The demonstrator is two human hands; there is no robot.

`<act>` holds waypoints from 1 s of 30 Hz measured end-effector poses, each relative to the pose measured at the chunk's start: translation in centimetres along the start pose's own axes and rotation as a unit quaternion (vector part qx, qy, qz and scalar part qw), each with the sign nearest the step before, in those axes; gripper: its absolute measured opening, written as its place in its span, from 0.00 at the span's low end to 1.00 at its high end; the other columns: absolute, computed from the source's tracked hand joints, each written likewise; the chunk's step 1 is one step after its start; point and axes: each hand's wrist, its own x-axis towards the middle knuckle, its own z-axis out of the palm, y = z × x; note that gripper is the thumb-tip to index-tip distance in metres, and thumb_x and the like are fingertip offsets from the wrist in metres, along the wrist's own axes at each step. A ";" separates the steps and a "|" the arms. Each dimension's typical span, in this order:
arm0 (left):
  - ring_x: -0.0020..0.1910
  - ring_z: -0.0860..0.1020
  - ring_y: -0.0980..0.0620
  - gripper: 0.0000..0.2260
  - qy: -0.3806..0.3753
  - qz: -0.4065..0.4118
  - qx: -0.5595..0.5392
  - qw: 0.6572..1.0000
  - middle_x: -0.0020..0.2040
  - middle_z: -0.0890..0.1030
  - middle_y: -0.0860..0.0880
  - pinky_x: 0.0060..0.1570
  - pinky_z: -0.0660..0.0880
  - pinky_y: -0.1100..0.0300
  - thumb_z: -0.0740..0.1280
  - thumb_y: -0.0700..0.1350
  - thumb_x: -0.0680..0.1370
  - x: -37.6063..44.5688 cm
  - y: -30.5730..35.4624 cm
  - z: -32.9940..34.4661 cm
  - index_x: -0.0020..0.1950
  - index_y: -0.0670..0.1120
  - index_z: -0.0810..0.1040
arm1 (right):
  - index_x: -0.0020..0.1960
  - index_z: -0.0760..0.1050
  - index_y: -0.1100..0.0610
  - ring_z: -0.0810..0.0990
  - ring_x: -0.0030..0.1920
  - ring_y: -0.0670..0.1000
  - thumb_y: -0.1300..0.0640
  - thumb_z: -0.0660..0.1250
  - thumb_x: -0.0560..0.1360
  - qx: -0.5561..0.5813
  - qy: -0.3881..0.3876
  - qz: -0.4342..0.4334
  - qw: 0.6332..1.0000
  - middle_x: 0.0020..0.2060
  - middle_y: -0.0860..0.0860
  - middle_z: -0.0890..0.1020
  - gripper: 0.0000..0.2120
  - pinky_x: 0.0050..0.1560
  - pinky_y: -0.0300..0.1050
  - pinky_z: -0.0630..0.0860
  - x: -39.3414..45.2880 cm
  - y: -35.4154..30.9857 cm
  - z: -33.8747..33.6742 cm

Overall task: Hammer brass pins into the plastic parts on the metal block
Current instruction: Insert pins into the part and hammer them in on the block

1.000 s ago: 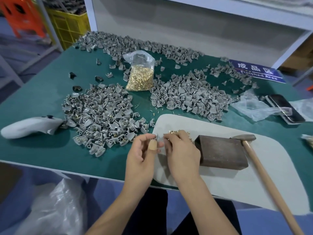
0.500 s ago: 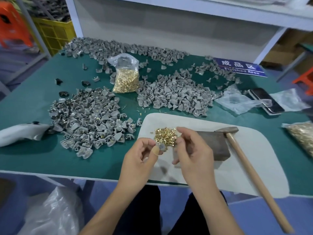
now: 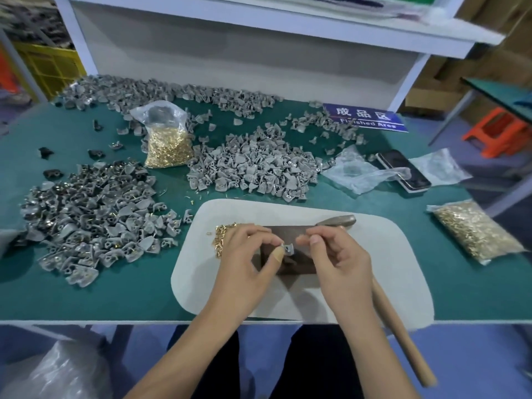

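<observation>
My left hand [image 3: 244,263] pinches a small grey plastic part [image 3: 288,250] between thumb and forefinger, just above the dark metal block [image 3: 293,231]. My right hand [image 3: 339,263] is beside it, thumb and forefinger pinched together at the part's right edge on what looks like a tiny brass pin. The block lies on a white mat [image 3: 388,254], mostly covered by both hands. A small heap of loose brass pins [image 3: 221,237] lies at the block's left. The hammer [image 3: 403,341] rests untouched, its head at the block's far right corner and its wooden handle running past the table edge.
Grey plastic parts lie in a left pile [image 3: 95,223], a middle pile [image 3: 253,168] and a back row [image 3: 172,90]. One bag of pins [image 3: 168,145] stands between the piles; another bag [image 3: 475,234] lies at right. A phone [image 3: 403,171] and clear plastic bags lie behind the mat.
Both hands have shifted right from the pin heap to over the metal block, carrying the plastic part. The view has swung right too. The hammer has stayed put.
</observation>
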 end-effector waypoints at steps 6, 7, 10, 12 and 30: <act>0.62 0.69 0.56 0.04 -0.058 0.002 0.088 0.994 0.55 0.77 0.56 0.65 0.66 0.61 0.75 0.46 0.74 1.6 1.4 0.6 0.48 0.53 0.85 | 0.51 0.83 0.46 0.77 0.67 0.45 0.56 0.67 0.80 -0.096 -0.051 -0.059 0.992 0.51 0.40 0.86 0.08 0.68 0.48 0.72 1.2 1.5 -1.1; 0.62 0.69 0.55 0.04 -0.072 0.010 0.108 0.991 0.55 0.78 0.56 0.65 0.66 0.59 0.75 0.47 0.74 1.9 1.6 0.4 0.48 0.54 0.85 | 0.50 0.83 0.47 0.76 0.67 0.46 0.57 0.68 0.79 -0.132 -0.049 -0.089 0.986 0.53 0.39 0.85 0.07 0.69 0.50 0.70 1.6 1.8 -1.2; 0.62 0.69 0.55 0.04 -0.095 0.015 0.162 0.982 0.54 0.78 0.59 0.64 0.69 0.54 0.74 0.50 0.75 2.4 2.0 0.0 0.49 0.57 0.85 | 0.49 0.84 0.51 0.77 0.61 0.49 0.58 0.72 0.76 -0.181 -0.042 -0.133 0.974 0.54 0.43 0.82 0.04 0.66 0.58 0.71 2.2 2.4 -1.0; 0.61 0.70 0.54 0.04 -0.095 0.011 0.173 0.980 0.52 0.78 0.60 0.62 0.71 0.51 0.74 0.52 0.75 2.4 2.1 0.0 0.49 0.57 0.85 | 0.48 0.84 0.51 0.77 0.59 0.51 0.59 0.74 0.76 -0.199 -0.046 -0.139 0.969 0.52 0.44 0.82 0.03 0.63 0.59 0.71 2.2 2.7 -0.7; 0.57 0.71 0.61 0.05 -0.049 -0.020 0.165 0.985 0.51 0.80 0.61 0.53 0.65 0.69 0.71 0.53 0.77 1.5 2.4 0.6 0.50 0.58 0.85 | 0.45 0.86 0.54 0.78 0.55 0.57 0.58 0.73 0.74 -0.185 0.008 -0.144 0.972 0.45 0.46 0.82 0.03 0.63 0.64 0.71 1.6 3.2 0.7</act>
